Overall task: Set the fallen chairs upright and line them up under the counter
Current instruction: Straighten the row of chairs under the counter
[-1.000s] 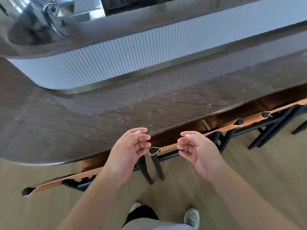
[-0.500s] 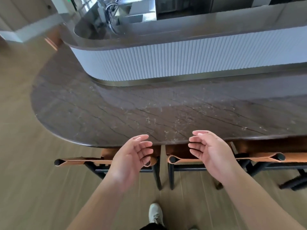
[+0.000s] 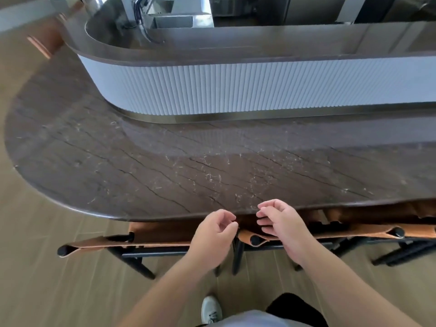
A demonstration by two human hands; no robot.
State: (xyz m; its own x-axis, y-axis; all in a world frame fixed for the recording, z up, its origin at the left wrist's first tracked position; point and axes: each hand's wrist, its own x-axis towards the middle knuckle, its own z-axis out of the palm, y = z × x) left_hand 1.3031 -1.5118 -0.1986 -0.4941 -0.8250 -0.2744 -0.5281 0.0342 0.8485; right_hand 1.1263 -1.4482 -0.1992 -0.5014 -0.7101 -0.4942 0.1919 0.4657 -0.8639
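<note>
Head view looks down on two chairs standing upright at the near edge of the bench (image 3: pixel 165 166), low in the frame. The left chair (image 3: pixel 151 241) sits at lower left of centre, its tan leather back strap stretched between black posts, its seat tucked under the bench edge. The right chair (image 3: pixel 354 233) stands just beside it at lower right, its strap running off toward the right edge of the frame; their inner posts nearly meet at bottom centre. Black legs of both rest on the wooden floor (image 3: pixel 47 279).

Both hands hover above that meeting point, holding nothing. The left hand (image 3: pixel 213 231) has loosely curled fingers, and so does the right hand (image 3: pixel 279 223); neither clearly touches a chair or the bench.

Beyond them the dark, veined bench top spreads across the middle of the frame, rounded at its left end. A white ribbed panel (image 3: pixel 236 90) curves along its far side with a metal trim strip at its base. At top centre stands a curved tap (image 3: pixel 141 17) over a steel sink. A white shoe (image 3: pixel 211 309) shows at the bottom edge. No writing or labels are readable anywhere.
</note>
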